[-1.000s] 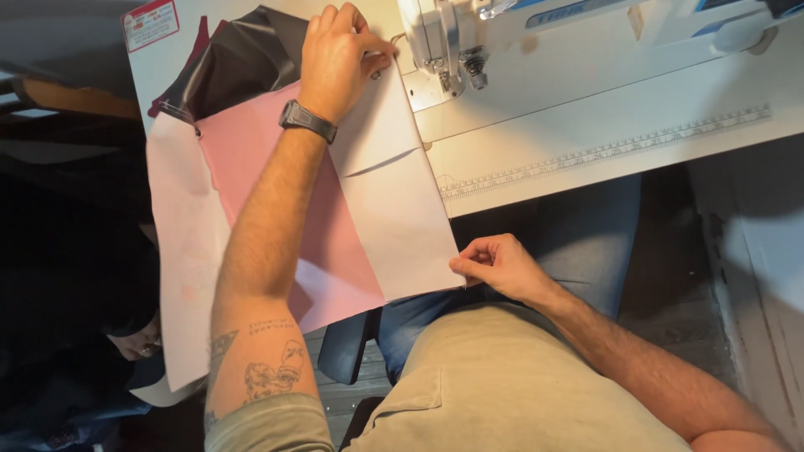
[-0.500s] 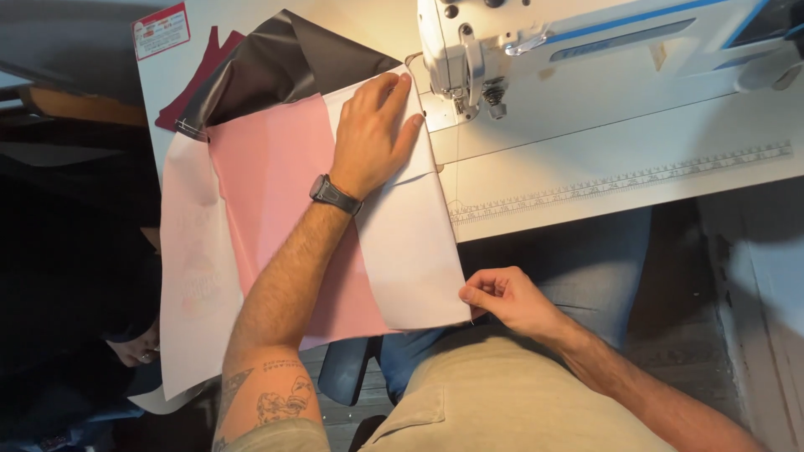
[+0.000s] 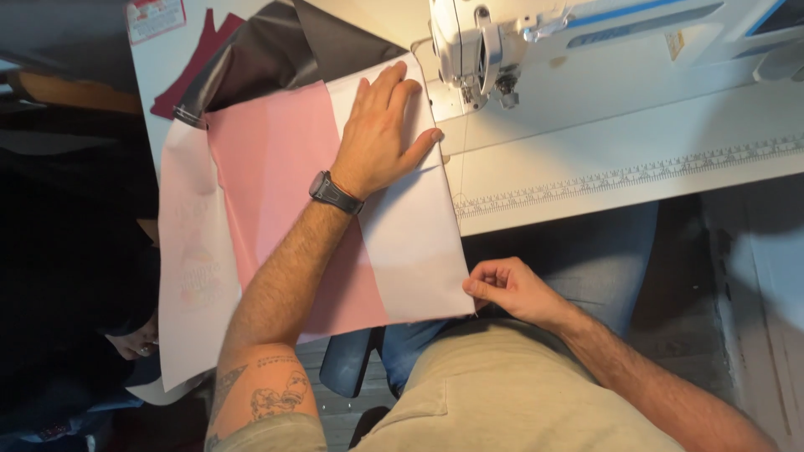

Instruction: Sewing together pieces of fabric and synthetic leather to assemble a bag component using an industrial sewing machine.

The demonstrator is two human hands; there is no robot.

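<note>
My left hand (image 3: 383,130) lies flat, fingers spread, on the far part of a pink and white fabric piece (image 3: 276,184), just left of the needle area (image 3: 506,94) of a white sewing machine (image 3: 586,42). A dark watch sits on that wrist. My right hand (image 3: 507,289) pinches the near right corner of the white fabric panel (image 3: 419,251) at the table's front edge, above my lap. The fabric hangs over the table's near edge.
A dark shiny sheet (image 3: 276,50) and a dark red piece (image 3: 197,67) lie beyond the fabric. The white table (image 3: 636,142) carries a printed ruler strip (image 3: 628,174) along its front. Dark clutter fills the left side.
My left hand has slid back toward me along the fabric, away from the needle. My right hand keeps its pinch on the near corner. The view shifted downward.
</note>
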